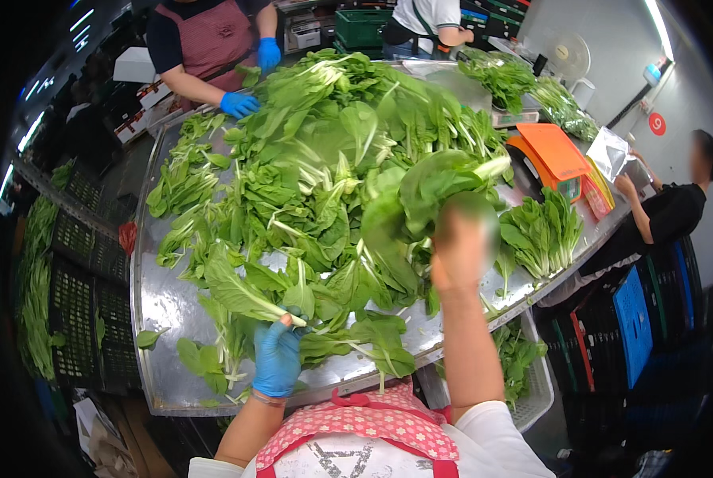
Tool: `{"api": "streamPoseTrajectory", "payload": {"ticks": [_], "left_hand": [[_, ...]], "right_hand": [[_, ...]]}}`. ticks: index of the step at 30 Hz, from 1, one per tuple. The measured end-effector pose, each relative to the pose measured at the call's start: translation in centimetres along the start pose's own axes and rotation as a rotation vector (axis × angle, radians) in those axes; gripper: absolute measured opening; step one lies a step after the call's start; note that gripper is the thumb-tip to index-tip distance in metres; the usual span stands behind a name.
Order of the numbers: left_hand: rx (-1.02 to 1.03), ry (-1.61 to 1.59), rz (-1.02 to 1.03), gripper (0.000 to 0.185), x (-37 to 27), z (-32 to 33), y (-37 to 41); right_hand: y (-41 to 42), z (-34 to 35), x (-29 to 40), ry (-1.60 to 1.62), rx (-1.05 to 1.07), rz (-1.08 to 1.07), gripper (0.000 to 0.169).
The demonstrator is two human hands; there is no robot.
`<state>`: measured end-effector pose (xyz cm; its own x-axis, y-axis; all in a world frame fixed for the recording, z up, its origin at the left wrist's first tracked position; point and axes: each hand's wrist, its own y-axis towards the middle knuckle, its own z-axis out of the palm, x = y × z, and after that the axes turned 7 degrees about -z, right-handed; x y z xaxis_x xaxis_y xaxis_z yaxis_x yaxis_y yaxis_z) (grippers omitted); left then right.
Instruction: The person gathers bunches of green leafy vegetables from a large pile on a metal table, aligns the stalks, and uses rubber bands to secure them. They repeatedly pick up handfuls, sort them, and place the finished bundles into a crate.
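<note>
My left hand [277, 352], in a blue glove with the thumb tip bare, grips the pale stem end of a leafy green stalk [237, 287] near the table's front edge. My right hand [465, 251] is reached forward at the right of the large heap of leafy greens [308, 203]; it is blurred, and leafy greens with a pale stem [446, 182] lie against it, though whether it grips them cannot be told. A neat bunch of greens [542, 236] stands on the table to the right of that hand.
The metal table [171, 358] carries loose leaves. An orange scale [550, 155] stands at the right. Across the table a person in blue gloves [213, 48] touches the heap; two other people are farther off. Below the right edge is a white basket [539, 382]; black crates [72, 293] stand left.
</note>
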<state>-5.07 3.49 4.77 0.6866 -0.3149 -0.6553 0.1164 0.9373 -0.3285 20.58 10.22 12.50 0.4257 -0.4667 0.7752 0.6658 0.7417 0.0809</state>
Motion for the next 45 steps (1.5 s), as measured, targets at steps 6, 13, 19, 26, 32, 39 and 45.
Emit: {"api": "streamPoseTrajectory", "payload": {"ticks": [6, 13, 19, 26, 32, 39, 45], "left_hand": [[0.018, 0.001, -0.024, 0.017, 1.0, 2.0, 0.3], [-0.052, -0.100, -0.027, 0.020, 0.8, 0.1, -0.5], [0.008, -0.228, -0.111, 0.023, 3.1, 0.4, -0.6], [0.174, -0.334, -0.359, 0.024, 2.9, 1.5, -0.5], [0.179, -0.094, -0.427, 0.014, 4.0, 3.3, 0.1], [0.214, 0.048, -0.557, 0.029, 5.4, 2.5, 1.4], [0.109, 0.253, -0.277, 0.024, 5.5, 4.0, 0.9]], "right_hand": [[-6.2, -2.3, -10.3, -0.736, 0.456, 0.221, 0.055], [-8.1, -9.9, -3.5, -0.903, 0.718, 0.071, 0.017], [-4.4, -11.4, -7.3, -1.459, 0.652, -0.578, 0.013], [-5.3, -11.6, -5.8, -0.576, 0.353, 0.473, 0.032], [-8.9, -9.3, -4.1, -0.131, 0.349, 0.694, 0.026], [-10.8, -9.1, -4.5, 0.046, 0.514, 0.916, 0.029], [-11.8, -7.6, -4.3, -0.688, 0.610, 0.026, 0.022]]}}
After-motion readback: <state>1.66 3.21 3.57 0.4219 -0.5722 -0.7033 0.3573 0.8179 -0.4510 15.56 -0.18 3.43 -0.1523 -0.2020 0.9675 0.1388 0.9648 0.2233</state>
